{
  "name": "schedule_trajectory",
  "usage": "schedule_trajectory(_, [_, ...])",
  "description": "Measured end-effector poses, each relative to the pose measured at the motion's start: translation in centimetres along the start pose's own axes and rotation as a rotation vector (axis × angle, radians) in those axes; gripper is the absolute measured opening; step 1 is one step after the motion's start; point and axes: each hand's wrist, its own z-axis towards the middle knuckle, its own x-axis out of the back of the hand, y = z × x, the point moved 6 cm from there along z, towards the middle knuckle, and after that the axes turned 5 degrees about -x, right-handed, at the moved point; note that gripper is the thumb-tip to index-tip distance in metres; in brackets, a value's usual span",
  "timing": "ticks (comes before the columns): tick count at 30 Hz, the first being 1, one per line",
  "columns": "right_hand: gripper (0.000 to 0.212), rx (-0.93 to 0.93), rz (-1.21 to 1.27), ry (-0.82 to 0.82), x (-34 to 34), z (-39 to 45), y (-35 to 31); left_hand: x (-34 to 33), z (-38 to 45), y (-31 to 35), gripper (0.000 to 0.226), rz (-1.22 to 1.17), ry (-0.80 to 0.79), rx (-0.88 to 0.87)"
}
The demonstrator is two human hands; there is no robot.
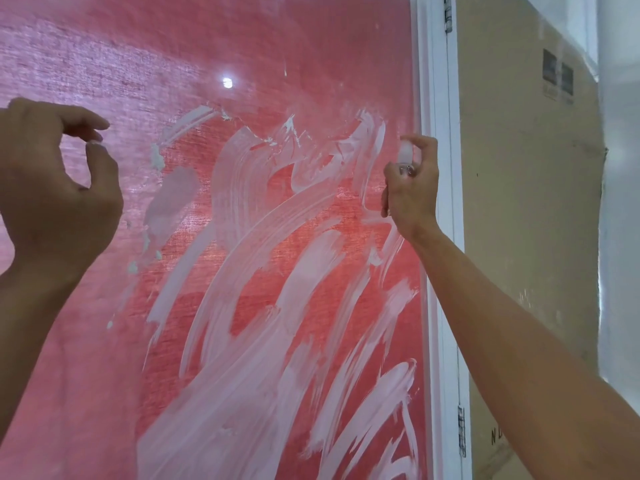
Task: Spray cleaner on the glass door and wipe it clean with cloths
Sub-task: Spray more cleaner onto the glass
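The glass door (277, 64) fills the view, with red fabric behind it and broad white smears (263, 216) across its middle and lower part. My right hand (412, 188) grips a small clear spray bottle (404, 157) near the door's right edge, the index finger curled over its top, nozzle toward the glass. My left hand (52, 188) is raised at the left, in front of the glass, fingers loosely curled and holding nothing. No cloth is in view.
A white door frame (440, 202) with metal hinges (448, 15) runs down the right of the glass. Beyond it stands a large brown cardboard sheet (526, 220) wrapped in clear plastic, against a white wall.
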Motion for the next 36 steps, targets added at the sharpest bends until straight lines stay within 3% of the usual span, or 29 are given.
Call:
schedule_trajectory(3, [0.046, 0.000, 0.026, -0.017, -0.2, -0.6, -0.5, 0.4, -0.2, 2.4, 0.016, 0.048, 0.052, -0.094])
schedule_trajectory(5, [0.049, 0.010, 0.047, -0.062, -0.6, -1.1, -1.2, -1.2, -0.8, -0.4, 0.018, 0.119, -0.011, -0.036])
schedule_trajectory(7, [0.048, 0.028, 0.043, -0.124, -1.2, -1.8, -1.8, -1.0, -1.5, -2.3, 0.031, 0.272, 0.083, -0.051])
schedule_trajectory(10, [0.041, 0.068, 0.037, -0.211, -2.4, -4.1, -2.1, -0.7, -1.9, -1.3, 0.029, 0.056, 0.125, -0.050])
schedule_trajectory(15, [0.039, 0.065, 0.037, -0.324, -5.4, -9.0, -1.8, -0.5, -1.3, -0.1, 0.039, -0.002, 0.126, -0.038])
schedule_trajectory(24, [0.036, 0.097, 0.056, -0.327, -9.0, -11.1, -3.6, -0.4, -1.1, 0.4, 0.038, -0.057, 0.113, -0.009])
schedule_trajectory(30, [0.044, 0.137, 0.056, -0.319, -11.9, -11.4, -5.9, -0.3, -1.1, 0.6, 0.037, -0.072, 0.113, -0.044])
schedule_trajectory(36, [0.037, 0.153, 0.036, -0.187, -13.1, -10.6, -6.8, -0.5, -0.9, 0.6, 0.039, -0.098, 0.106, -0.073])
